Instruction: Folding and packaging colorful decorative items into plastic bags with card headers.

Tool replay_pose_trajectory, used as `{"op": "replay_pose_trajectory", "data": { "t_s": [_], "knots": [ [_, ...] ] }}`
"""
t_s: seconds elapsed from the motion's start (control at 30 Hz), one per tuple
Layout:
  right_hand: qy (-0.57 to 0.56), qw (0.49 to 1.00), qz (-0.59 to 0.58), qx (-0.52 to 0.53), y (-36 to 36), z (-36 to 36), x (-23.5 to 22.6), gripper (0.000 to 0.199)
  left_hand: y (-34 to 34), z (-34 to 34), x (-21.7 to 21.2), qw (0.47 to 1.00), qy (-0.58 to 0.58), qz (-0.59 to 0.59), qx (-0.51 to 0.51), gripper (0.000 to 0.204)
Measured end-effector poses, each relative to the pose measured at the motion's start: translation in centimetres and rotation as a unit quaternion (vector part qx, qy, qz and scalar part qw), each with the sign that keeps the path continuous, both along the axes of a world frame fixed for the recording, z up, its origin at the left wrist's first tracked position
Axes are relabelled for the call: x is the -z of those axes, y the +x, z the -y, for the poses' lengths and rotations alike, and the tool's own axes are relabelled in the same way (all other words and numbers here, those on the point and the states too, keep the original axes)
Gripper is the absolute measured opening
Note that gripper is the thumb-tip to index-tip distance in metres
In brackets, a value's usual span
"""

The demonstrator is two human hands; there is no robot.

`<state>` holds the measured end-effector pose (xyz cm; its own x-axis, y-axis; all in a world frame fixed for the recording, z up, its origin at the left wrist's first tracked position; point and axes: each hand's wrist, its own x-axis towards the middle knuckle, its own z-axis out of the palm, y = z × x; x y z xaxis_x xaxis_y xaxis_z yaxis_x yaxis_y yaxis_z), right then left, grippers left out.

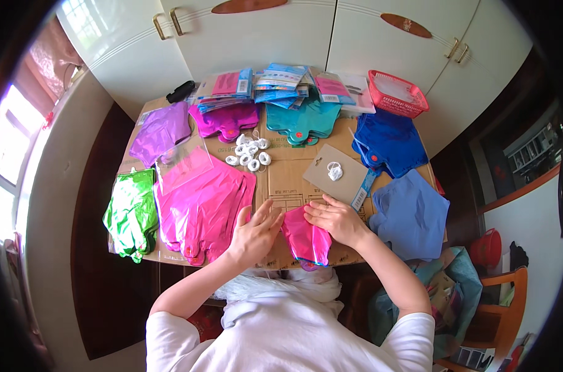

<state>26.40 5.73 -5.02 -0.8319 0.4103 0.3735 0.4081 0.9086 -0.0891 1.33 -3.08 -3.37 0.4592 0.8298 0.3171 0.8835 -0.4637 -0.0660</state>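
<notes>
A folded, shiny pink foil balloon [305,234] lies at the table's near edge in front of me. My right hand [338,221] rests on its upper right part with fingers stretched flat. My left hand [256,230] is beside its left edge, fingers apart and holding nothing; whether it touches the foil I cannot tell. Just beyond my right hand lies a tan backing card [321,170] with a small coil of white ribbon [334,172] on it. To the left of my left hand a large stack of flat pink foil balloons [204,201] covers the cardboard.
Around the cardboard-topped table [281,177] lie green [132,208], purple [162,131], magenta [228,119], teal [300,119], dark blue [390,141] and pale blue [410,214] foil stacks. White ribbon coils [249,152], packaged packs [282,84] and a red basket [398,94] sit farther back.
</notes>
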Motion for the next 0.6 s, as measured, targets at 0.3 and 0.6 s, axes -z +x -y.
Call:
{"op": "replay_pose_trajectory", "data": {
  "t_s": [0.3, 0.6],
  "knots": [
    [-0.008, 1.000, -0.004, 0.005, 0.0, 0.0, 0.5, 0.028, -0.5, 0.6, -0.5, 0.998, -0.044, 0.019, 0.030, 0.046],
    [-0.065, 0.996, 0.054, 0.002, 0.7, 1.7, -1.4, 0.044, 0.4, 2.3, -0.6, 0.972, -0.131, 0.053, 0.187, 0.067]
  ]
}}
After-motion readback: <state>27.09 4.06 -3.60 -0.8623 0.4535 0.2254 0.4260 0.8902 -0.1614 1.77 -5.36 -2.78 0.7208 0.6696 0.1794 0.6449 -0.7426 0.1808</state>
